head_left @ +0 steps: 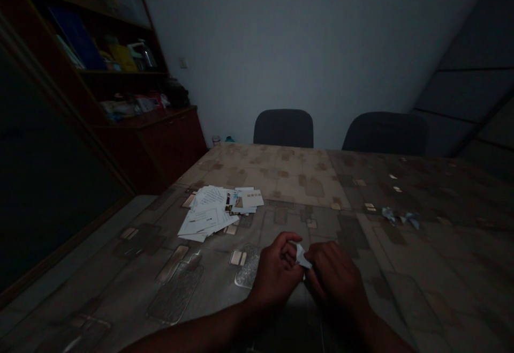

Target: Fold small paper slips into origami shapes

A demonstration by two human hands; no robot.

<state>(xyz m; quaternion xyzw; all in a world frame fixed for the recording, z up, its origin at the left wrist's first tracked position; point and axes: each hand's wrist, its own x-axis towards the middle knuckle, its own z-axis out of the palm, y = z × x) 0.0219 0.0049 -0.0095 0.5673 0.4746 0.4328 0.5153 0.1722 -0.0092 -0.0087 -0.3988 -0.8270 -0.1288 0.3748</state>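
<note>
Between my two hands is a small piece of folded white paper (302, 257), above the near part of the table. My left hand (280, 267) curls around its left side, with thumb and fingers closed on it. From the right, my right hand (333, 270) pinches the paper's other edge; its fingertips are partly hidden. Off to the right lie small folded paper pieces (401, 218). A loose pile of printed papers and cards (212, 211) rests on the table, beyond my left hand and to its left.
A patterned cloth covers the table (289, 173). Two dark chairs (283, 127) stand along its far side, before a pale wall. At the left is a reddish-brown cabinet (160, 147) with loaded shelves. The room is dim.
</note>
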